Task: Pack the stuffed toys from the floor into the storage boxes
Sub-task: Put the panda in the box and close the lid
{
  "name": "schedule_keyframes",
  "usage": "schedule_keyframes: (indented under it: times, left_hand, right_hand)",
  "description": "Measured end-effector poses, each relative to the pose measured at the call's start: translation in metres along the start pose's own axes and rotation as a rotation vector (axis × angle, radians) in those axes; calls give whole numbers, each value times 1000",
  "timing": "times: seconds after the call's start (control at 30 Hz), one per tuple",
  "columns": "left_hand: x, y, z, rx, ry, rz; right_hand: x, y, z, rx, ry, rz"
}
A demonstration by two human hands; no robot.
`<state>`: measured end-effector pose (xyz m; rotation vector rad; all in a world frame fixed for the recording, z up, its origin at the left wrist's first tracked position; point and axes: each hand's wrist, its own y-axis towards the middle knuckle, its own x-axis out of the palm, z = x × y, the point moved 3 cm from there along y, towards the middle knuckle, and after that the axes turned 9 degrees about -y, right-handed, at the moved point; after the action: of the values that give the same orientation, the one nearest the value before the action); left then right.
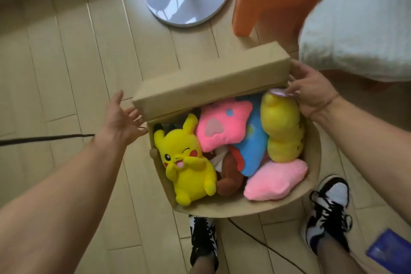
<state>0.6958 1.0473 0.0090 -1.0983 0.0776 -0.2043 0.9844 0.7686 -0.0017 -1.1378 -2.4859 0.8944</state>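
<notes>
**Both hands at the lid ends, box full below**

The left hand [124, 118] is spread with straight fingers, its fingertips at or just beside the left end of the raised lid [211, 78]; whether they actually touch the lid I cannot tell. The right hand [311, 91] is at the opposite end, fingers curved around the far right corner of the box and the lid's end, thumb lying by the top of the tall yellow toy [281, 127]. It looks like a light hold on the lid end rather than a firm grip.

The lid's long axis runs left to right, tilted up toward the right, and it spans the gap between the two hands. Each hand is near its own end, so neither is clearly nearer. The lid stands along the far edge of the storage box [311, 176], with the open mouth on the person's side of it.

Inside the box, packed close together, lie the yellow mouse toy [186, 162] at the left, a pink star toy [219, 127], a blue toy [251, 147], a brown toy [229, 178] low in the middle and a pale pink toy [275, 180] at the near right. The tall yellow toy rises close under the lid's right end.

My reading: the lid would swing toward the person to close, and that tall toy may catch it.
</notes>
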Motion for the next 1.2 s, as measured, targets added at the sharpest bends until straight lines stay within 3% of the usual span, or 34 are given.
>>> schedule_keyframes:
  times: [0.17, 0.3, 0.4, 0.47, 0.53, 0.63, 0.7, 0.8, 0.9, 1.0, 1.13, 1.2]
  left_hand:
    - [-3, -43, 19, 156, -33, -222]
    - [-20, -79, 6, 139, -80, -430]
    - [-32, -100, -17, -3, 192, -567]
    - [-39, -106, -40, 16, 544, -472]
    - [-46, -105, -64, 194, 848, -305]
    - [-56, -103, -111, 392, 918, -109]
    - [-59, -115, -135, 470, 928, 23]
    - [-76, -112, -172, 291, 818, 239]
    - [-91, -99, -200, 32, 756, 347]
    - [-89, -91, -212, -228, 543, 326]
    - [-84, -85, -213, -458, -1, 248]
    - [-84, -89, -212, -536, -113, 229]
  right_hand:
    - [-31, -68, -22, -11, 194, -184]
    - [-66, -117, 17, 356, 351, -7]
    - [-69, -157, 26, 578, 250, -26]
    - [-58, -182, 18, 626, 100, -123]
    - [-50, -194, 28, 588, -209, -112]
    - [-44, -204, 59, 508, -694, 90]
    - [-41, -209, 90, 553, -748, 138]
    - [-44, -212, 138, 667, -789, 229]
    - [-36, -212, 162, 815, -739, 265]
    - [-23, -213, 169, 1008, -327, 319]
    - [-4, -212, 157, 1086, 91, 307]
    - [6, -209, 149, 1072, 339, 299]
